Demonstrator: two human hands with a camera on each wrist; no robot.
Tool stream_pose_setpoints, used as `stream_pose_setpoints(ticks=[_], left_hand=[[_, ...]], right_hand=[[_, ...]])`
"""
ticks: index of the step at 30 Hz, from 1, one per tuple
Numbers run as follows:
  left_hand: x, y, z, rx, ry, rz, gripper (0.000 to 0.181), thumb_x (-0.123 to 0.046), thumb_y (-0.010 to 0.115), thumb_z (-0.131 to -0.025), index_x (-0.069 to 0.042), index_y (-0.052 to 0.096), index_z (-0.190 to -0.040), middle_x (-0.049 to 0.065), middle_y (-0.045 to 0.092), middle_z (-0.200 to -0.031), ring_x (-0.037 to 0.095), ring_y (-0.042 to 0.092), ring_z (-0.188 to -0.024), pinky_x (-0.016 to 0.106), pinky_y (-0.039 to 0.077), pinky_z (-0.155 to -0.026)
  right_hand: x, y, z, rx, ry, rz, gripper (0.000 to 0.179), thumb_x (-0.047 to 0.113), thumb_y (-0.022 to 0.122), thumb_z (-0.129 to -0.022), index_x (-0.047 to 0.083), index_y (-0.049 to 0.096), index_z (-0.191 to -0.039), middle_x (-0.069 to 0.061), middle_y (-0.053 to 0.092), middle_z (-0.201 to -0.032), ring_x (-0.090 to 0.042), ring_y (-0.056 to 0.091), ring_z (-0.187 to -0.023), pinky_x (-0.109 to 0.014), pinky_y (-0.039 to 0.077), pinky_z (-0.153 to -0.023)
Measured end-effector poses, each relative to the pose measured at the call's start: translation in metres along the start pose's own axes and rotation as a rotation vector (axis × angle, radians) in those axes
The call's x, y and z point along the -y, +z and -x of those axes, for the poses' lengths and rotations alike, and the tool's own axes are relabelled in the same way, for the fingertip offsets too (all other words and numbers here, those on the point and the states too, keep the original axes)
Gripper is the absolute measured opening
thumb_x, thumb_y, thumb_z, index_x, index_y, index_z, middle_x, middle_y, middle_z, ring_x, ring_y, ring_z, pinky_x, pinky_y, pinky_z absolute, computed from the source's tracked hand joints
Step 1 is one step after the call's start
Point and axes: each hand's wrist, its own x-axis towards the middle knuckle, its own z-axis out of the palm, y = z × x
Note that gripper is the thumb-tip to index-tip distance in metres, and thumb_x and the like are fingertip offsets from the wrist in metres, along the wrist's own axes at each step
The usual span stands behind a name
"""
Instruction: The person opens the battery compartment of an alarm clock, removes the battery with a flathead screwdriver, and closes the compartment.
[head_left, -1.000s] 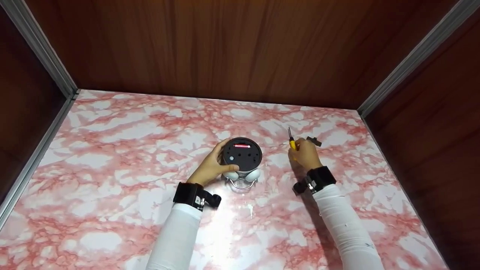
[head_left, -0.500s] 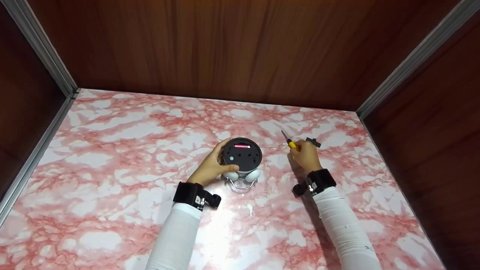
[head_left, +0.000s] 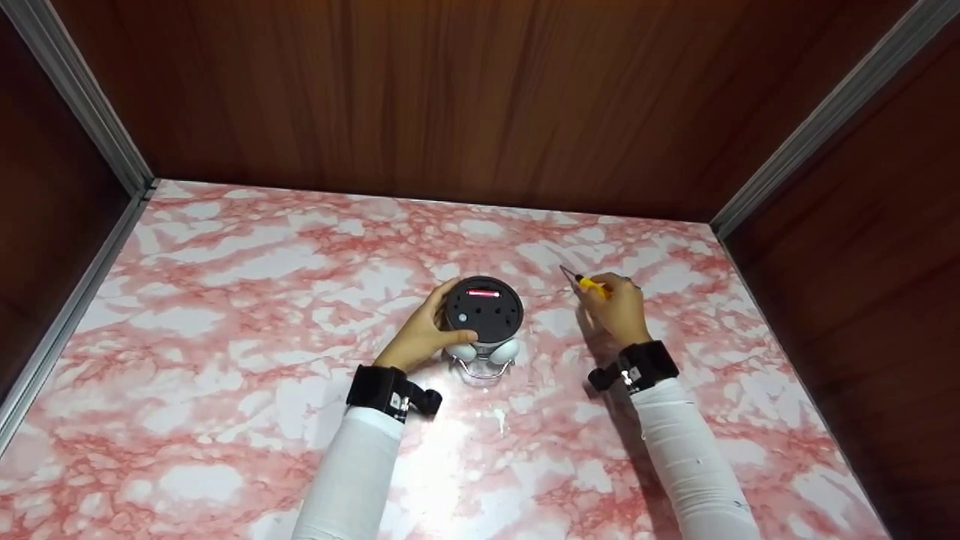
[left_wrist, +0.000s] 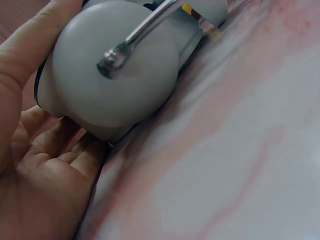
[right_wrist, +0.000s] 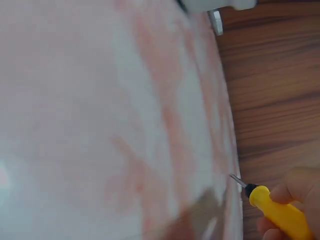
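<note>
A twin-bell alarm clock (head_left: 487, 321) lies with its black back facing up and its white bells toward me. A red battery (head_left: 484, 293) shows in the slot on its back. My left hand (head_left: 420, 334) grips the clock's left side, thumb over the rim; in the left wrist view a bell (left_wrist: 115, 65) with a metal handle fills the top. To the right, my right hand (head_left: 619, 309) holds a screwdriver (head_left: 592, 285) by its yellow handle, the shaft pointing up and left, apart from the clock. The screwdriver (right_wrist: 277, 212) also shows in the right wrist view.
The tabletop (head_left: 225, 375) has a red and white marbled surface. Dark wood panels (head_left: 450, 97) enclose its back and both sides, with grey metal strips at the corners. Only a sliver of something dark shows behind my right hand.
The screwdriver's tip has swung left, and its handle now lies more tilted in my right hand. A small dark piece beside that hand has become mostly hidden. My left hand and the clock stay put.
</note>
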Motion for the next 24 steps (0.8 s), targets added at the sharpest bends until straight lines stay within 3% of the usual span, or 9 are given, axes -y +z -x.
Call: stream_pose_setpoints(ticks=[6, 12, 17, 21, 24], left_hand=[[0.0, 0.0, 0.0, -0.005, 0.004, 0.0, 0.107, -0.005, 0.089, -0.076, -0.014, 0.025, -0.162, 0.008, 0.035, -0.162, 0.022, 0.036, -0.147, 0.033, 0.033, -0.119], [0.001, -0.001, 0.0, -0.007, -0.002, 0.013, 0.107, -0.004, 0.089, -0.076, -0.014, 0.025, -0.162, 0.008, 0.034, -0.162, 0.023, 0.034, -0.148, 0.032, 0.031, -0.12], [0.001, 0.0, 0.0, -0.012, -0.003, 0.002, 0.107, -0.005, 0.089, -0.076, -0.014, 0.025, -0.162, 0.007, 0.035, -0.162, 0.022, 0.034, -0.148, 0.033, 0.03, -0.12], [0.0, 0.001, 0.001, -0.014, -0.011, -0.004, 0.107, -0.006, 0.089, -0.076, -0.015, 0.025, -0.162, 0.006, 0.036, -0.162, 0.021, 0.035, -0.148, 0.033, 0.031, -0.12], [0.0, 0.0, 0.0, -0.015, -0.009, 0.001, 0.107, -0.005, 0.089, -0.076, -0.015, 0.026, -0.162, 0.007, 0.036, -0.162, 0.022, 0.035, -0.147, 0.033, 0.032, -0.12]], right_hand=[[0.008, -0.003, -0.002, -0.129, 0.048, -0.157, 0.016, 0.003, 0.075, -0.09, -0.005, 0.075, -0.103, -0.02, 0.072, -0.099, -0.019, 0.065, -0.082, -0.012, 0.05, -0.069], [0.013, -0.001, -0.008, -0.235, 0.125, -0.336, 0.022, 0.009, 0.08, -0.088, -0.007, 0.076, -0.103, -0.015, 0.071, -0.091, -0.005, 0.06, -0.071, -0.012, 0.05, -0.064], [0.023, 0.002, -0.012, -0.247, 0.164, -0.491, 0.027, 0.012, 0.076, -0.092, -0.009, 0.074, -0.108, -0.002, 0.069, -0.086, -0.009, 0.059, -0.07, -0.016, 0.051, -0.063], [0.036, 0.004, -0.012, -0.253, 0.188, -0.587, 0.029, 0.015, 0.069, -0.098, -0.011, 0.071, -0.11, -0.002, 0.068, -0.085, -0.016, 0.062, -0.079, -0.023, 0.056, -0.077], [0.046, 0.006, -0.012, -0.261, 0.19, -0.753, 0.028, 0.014, 0.063, -0.101, -0.013, 0.068, -0.108, -0.007, 0.066, -0.09, -0.02, 0.063, -0.089, -0.029, 0.056, -0.09]])
